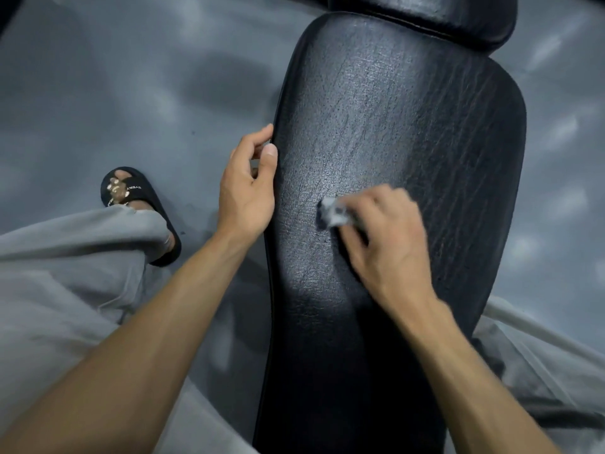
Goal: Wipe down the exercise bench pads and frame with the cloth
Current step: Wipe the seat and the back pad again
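right hand (pixel 383 231), mid-frame, pinches the small cloth (pixel 332 213) against the long black pad (pixel 393 126); left hand (pixel 248 188) curls round its left edge. such a small wad could slip free on that creased vinyl.

I see open bench (pixel 409 109) pad ahead; my left grip (pixel 247 188) blocks its left edge.
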A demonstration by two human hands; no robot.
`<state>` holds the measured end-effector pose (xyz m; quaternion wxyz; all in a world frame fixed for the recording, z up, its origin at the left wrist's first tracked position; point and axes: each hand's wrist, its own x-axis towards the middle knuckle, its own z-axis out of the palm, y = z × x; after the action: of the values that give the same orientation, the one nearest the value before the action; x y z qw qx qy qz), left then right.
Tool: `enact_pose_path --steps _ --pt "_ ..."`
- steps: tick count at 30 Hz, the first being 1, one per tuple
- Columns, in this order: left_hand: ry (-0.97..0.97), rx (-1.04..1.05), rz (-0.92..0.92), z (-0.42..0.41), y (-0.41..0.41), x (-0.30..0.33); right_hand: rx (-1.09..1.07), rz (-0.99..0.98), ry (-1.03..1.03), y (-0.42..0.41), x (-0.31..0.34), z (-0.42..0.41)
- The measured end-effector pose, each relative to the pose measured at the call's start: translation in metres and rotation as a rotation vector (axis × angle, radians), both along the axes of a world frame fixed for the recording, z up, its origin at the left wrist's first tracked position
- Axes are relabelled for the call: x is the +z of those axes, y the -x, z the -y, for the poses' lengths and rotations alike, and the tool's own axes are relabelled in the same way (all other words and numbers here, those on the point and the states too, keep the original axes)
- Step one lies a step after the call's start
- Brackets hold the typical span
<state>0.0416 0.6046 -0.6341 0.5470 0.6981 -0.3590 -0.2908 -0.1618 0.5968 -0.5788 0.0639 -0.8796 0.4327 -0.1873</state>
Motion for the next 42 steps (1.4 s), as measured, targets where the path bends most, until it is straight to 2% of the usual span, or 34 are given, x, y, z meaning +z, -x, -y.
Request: enact_pose_path --steps 5,9,12,16,21,27,30,33,38,42 --pt "0.002 0.04 -0.276 0.003 -0.005 0.005 0.125 -0.003 0.064 0.006 -0.024 -0.059" --pt "-0.009 0.064 -0.46 0.005 -0.001 0.014 0.222 -0.12 -0.077 0.013 -0.033 -0.084" --pt "-0.034 0.075 -0.562 0.006 -0.003 0.019 0.246 -0.199 -0.124 0.009 -0.033 -0.078" --pt "-0.083 0.095 -0.673 0.005 -0.01 0.024 0.213 -0.2 -0.103 -0.026 -0.026 -0.03" --pt "-0.082 0.137 -0.695 0.006 -0.009 0.026 0.122 -0.228 -0.086 -0.057 -0.015 0.016" --pt "-0.108 0.158 -0.687 0.013 -0.01 0.02 0.193 -0.265 -0.155 -0.028 -0.025 -0.064" --pt "-0.123 0.15 -0.687 0.013 -0.012 0.02 0.203 -0.303 -0.152 -0.024 -0.027 -0.079" --pt "-0.141 0.137 -0.678 0.01 -0.014 0.022 0.209 -0.321 -0.105 -0.043 -0.025 -0.046" --pt "-0.127 0.182 -0.708 0.008 -0.012 0.031 0.088 -0.323 -0.023 -0.09 -0.007 0.037" --pt "-0.121 0.164 -0.691 0.01 -0.013 0.03 0.121 -0.335 -0.052 -0.078 -0.007 0.017"
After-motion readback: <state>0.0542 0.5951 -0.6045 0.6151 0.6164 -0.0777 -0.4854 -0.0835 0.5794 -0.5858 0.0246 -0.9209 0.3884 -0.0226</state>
